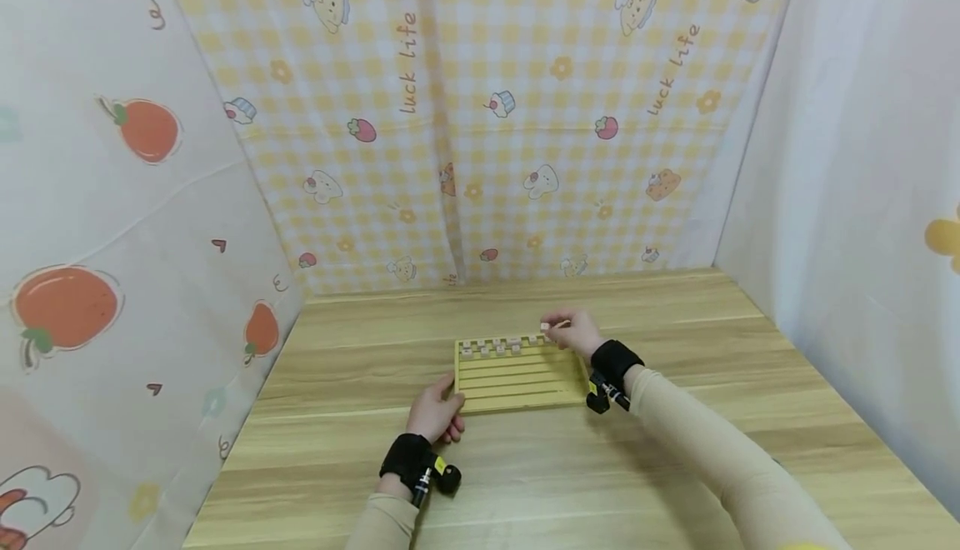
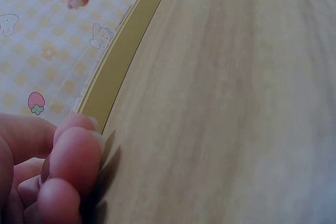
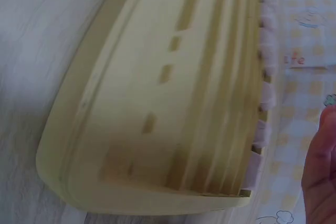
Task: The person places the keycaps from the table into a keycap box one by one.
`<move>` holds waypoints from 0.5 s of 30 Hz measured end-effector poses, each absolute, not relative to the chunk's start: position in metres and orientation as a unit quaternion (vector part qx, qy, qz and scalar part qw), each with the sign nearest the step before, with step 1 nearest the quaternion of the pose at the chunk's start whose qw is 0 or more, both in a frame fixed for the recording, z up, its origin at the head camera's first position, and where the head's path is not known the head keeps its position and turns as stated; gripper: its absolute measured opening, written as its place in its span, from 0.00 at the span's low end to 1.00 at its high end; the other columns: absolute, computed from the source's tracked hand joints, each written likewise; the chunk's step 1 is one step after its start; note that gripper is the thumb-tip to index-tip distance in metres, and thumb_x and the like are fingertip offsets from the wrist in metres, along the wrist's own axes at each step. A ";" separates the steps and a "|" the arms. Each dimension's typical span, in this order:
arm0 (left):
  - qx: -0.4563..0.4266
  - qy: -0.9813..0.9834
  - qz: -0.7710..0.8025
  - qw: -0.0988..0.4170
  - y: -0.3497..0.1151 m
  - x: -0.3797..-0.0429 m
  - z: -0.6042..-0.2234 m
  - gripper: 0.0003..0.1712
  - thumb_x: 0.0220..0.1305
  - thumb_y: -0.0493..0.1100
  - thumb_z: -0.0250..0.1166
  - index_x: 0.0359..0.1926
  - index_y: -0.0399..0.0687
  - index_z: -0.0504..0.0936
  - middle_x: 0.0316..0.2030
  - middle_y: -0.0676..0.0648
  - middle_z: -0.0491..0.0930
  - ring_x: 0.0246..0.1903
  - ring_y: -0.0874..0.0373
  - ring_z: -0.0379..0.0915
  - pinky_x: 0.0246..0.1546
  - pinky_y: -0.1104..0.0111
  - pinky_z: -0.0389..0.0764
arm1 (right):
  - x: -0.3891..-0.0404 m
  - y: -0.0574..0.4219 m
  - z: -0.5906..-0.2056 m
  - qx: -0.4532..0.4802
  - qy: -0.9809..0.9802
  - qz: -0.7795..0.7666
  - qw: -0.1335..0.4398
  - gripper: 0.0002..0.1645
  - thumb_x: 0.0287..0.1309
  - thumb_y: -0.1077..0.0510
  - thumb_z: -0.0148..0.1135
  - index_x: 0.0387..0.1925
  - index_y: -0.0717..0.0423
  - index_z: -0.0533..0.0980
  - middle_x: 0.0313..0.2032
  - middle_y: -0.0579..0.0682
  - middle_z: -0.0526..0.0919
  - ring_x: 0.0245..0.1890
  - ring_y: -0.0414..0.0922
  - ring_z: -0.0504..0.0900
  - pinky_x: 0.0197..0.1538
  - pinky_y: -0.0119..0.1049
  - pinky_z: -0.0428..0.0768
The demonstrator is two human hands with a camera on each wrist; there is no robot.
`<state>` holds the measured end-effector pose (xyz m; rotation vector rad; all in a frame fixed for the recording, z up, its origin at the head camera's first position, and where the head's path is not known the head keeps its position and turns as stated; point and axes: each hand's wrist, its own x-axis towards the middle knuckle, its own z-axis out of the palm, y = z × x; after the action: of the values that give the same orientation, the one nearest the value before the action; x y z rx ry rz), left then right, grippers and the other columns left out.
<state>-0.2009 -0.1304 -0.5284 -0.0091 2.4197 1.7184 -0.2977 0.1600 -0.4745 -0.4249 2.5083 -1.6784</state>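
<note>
A shallow yellow tray [image 1: 517, 405] with long parallel grooves lies on the table. My left hand [image 1: 433, 413] grips its left front corner; in the left wrist view the fingers [image 2: 73, 156] curl at the tray's edge [image 2: 115, 66]. Over the back right part of the tray, my right hand [image 1: 576, 335] pinches a small whitish block [image 1: 545, 327] between thumb and fingertips. Several similar blocks [image 1: 484, 352] sit in the two back rows, toward the left. The right wrist view shows the grooves, blocks [image 3: 266, 95] along the back edge and only part of my right hand [image 3: 321, 166].
The wood-grain table [image 1: 337, 367] extends around the tray. Behind it hangs a yellow checked cloth [image 1: 465, 158] with cartoon prints. White printed cloth [image 1: 187, 225] closes the left side, and a pale cloth [image 1: 832, 158] the right.
</note>
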 end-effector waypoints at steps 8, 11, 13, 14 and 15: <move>-0.004 0.813 0.575 0.088 -0.131 -0.200 -0.531 0.35 0.69 0.40 0.56 0.73 0.36 0.56 0.13 0.47 0.77 0.09 0.60 0.72 0.09 0.69 0.73 | -0.302 0.144 -0.498 -0.177 0.931 -0.317 -0.046 0.07 0.57 0.62 0.66 0.37 0.62 0.82 0.33 0.52 0.83 0.35 0.50 0.80 0.42 0.45 0.78; -0.004 0.815 0.572 0.087 -0.131 -0.201 -0.532 0.35 0.70 0.40 0.56 0.73 0.37 0.56 0.13 0.47 0.77 0.09 0.60 0.72 0.09 0.69 0.73 | -0.302 0.139 -0.498 -0.173 0.939 -0.297 -0.035 0.06 0.57 0.60 0.67 0.36 0.58 0.81 0.32 0.49 0.82 0.34 0.46 0.80 0.41 0.44 0.79; -0.006 0.817 0.571 0.086 -0.131 -0.202 -0.532 0.34 0.70 0.41 0.55 0.73 0.38 0.57 0.13 0.47 0.77 0.09 0.60 0.72 0.09 0.69 0.73 | -0.302 0.136 -0.498 -0.172 0.941 -0.290 -0.028 0.06 0.57 0.60 0.67 0.35 0.58 0.81 0.32 0.48 0.82 0.33 0.45 0.79 0.40 0.42 0.78; -0.005 0.817 0.570 0.084 -0.131 -0.202 -0.532 0.34 0.70 0.40 0.56 0.73 0.37 0.57 0.13 0.47 0.77 0.09 0.60 0.72 0.09 0.69 0.73 | -0.303 0.135 -0.498 -0.168 0.943 -0.285 -0.024 0.06 0.57 0.59 0.67 0.35 0.57 0.80 0.31 0.47 0.81 0.32 0.44 0.78 0.40 0.42 0.77; -0.007 0.817 0.570 0.084 -0.131 -0.203 -0.532 0.34 0.70 0.40 0.56 0.73 0.38 0.57 0.13 0.47 0.77 0.09 0.60 0.72 0.09 0.69 0.73 | -0.303 0.133 -0.497 -0.165 0.945 -0.281 -0.018 0.06 0.58 0.58 0.66 0.35 0.56 0.80 0.31 0.47 0.80 0.31 0.44 0.77 0.39 0.41 0.77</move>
<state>-0.2031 -0.1312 -0.5318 -0.0222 2.4385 1.7009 -0.3035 0.1331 -0.4974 -0.5237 3.0049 -0.8936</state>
